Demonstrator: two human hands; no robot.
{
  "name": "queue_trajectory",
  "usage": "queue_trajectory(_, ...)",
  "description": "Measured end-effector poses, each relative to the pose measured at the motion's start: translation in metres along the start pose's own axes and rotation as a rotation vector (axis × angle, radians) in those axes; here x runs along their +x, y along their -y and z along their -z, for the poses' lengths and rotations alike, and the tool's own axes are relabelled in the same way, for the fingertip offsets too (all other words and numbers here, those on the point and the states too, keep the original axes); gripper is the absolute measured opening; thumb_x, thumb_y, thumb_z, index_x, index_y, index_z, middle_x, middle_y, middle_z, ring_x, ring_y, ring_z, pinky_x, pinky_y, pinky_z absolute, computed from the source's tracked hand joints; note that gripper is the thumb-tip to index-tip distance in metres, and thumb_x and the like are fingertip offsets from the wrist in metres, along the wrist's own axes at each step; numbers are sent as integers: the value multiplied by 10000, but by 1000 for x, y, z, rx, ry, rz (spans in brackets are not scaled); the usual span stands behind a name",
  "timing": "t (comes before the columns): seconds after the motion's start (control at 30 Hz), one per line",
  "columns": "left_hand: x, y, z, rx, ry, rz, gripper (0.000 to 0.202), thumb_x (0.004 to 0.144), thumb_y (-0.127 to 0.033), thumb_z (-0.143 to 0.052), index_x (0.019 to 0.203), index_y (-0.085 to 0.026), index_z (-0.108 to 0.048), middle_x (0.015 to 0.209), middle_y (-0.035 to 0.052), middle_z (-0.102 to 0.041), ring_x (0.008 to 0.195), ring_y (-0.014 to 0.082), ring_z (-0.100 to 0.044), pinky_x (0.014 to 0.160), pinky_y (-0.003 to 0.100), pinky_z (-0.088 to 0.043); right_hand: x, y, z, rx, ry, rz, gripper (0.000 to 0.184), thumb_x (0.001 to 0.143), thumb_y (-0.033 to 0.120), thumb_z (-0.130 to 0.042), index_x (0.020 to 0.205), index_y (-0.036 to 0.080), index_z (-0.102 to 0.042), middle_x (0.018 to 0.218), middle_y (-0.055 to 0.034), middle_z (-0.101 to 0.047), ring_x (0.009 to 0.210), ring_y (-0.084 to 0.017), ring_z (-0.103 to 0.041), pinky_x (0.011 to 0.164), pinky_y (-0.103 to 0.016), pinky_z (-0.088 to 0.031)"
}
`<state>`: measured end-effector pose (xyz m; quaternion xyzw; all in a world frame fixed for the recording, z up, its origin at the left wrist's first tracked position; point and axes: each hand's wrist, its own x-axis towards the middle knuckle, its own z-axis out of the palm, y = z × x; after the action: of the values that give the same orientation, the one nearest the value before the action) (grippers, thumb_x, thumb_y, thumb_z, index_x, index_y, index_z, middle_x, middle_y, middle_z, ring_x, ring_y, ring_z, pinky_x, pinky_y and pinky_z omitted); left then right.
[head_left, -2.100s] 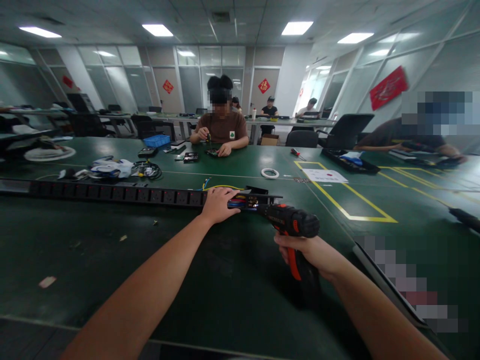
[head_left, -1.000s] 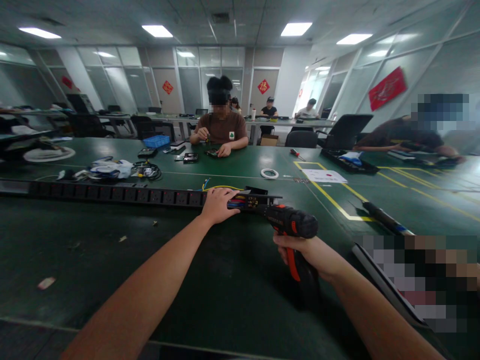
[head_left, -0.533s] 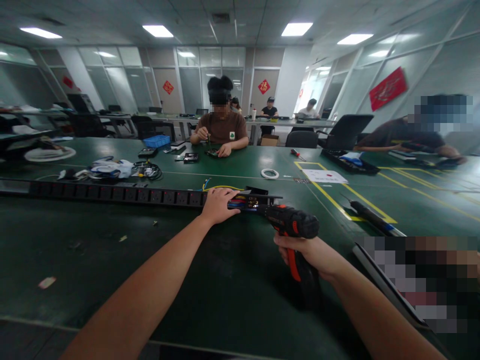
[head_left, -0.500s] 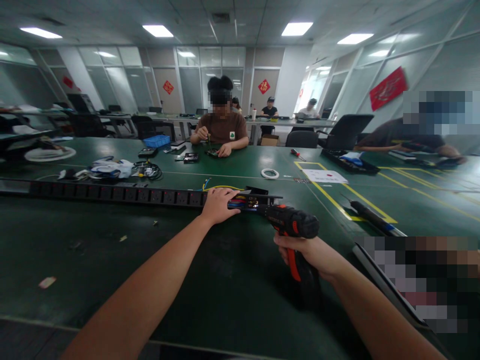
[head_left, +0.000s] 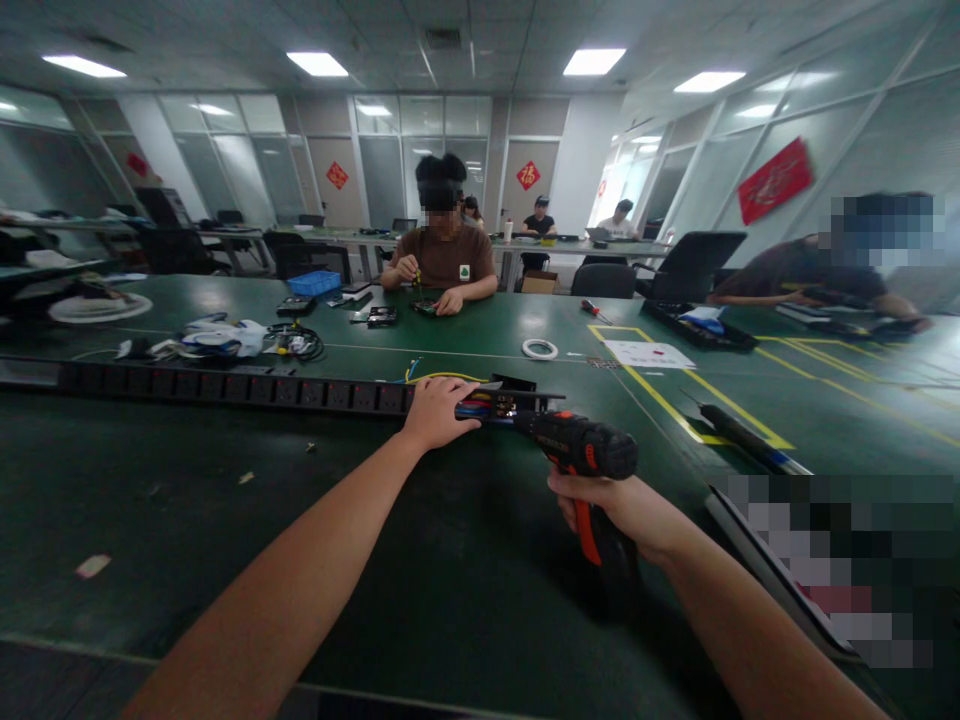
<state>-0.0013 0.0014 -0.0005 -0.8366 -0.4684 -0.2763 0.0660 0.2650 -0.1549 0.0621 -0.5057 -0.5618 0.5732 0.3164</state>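
A long black power strip (head_left: 285, 391) with a row of sockets lies across the green table. My left hand (head_left: 437, 412) is closed over it near its right end, fingers on top and thumb along the near side. Right of that hand, the end of the strip is open and shows coloured wires and brass-coloured terminals (head_left: 505, 404). My right hand (head_left: 600, 500) grips a black and orange cordless drill (head_left: 585, 442) by its handle. The drill points left, its front end at the terminals. Whether the bit touches a screw is too small to tell.
Behind the strip lie a coil of black cable (head_left: 298, 341), plastic bags (head_left: 221, 337) and a white tape ring (head_left: 539, 348). On the right are a black pen-shaped tool (head_left: 739, 430) and a paper sheet (head_left: 649, 353). A co-worker (head_left: 442, 250) sits opposite, handling small parts.
Both hands, the drill and the power strip stay in the same place. The bright glint at the terminals looks weaker.
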Motion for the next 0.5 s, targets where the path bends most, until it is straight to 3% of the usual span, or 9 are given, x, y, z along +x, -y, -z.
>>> queue_trajectory(0.5,1,0,1,-4,18,11,679,790,-587,-744,1390,-311,-589,1339,60,-634,1271,328,-521,1084,513,-304,-2,4,-2,4,-33,-50,329,701,465,-787,762,184,-627,582,4,-613,541,-162,-562,553,-288,-464)
